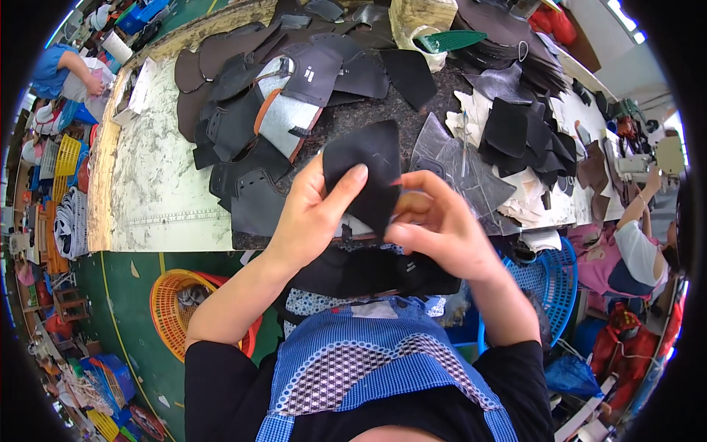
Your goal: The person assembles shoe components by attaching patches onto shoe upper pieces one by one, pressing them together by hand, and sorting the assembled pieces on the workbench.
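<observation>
A flat black leather piece (368,147) is held up over the near edge of the worktable. My left hand (313,210) grips it from the left, thumb pressed flat on its face and fingers behind. At its right edge and lower corner is my right hand (442,228), with curled fingers and the thumb touching the piece. Behind it lies a heap of cut black shoe-upper pieces (243,132), some with punched holes. A silvery-grey piece with brown trim (289,118) lies among them.
More black pieces (515,132) lie on white scraps to the right, near a clear plastic sheet (449,158). A green pointed tool (455,40) rests at the back. Below the table stand an orange basket (166,313) and a blue basket (565,272). Other people work at both sides.
</observation>
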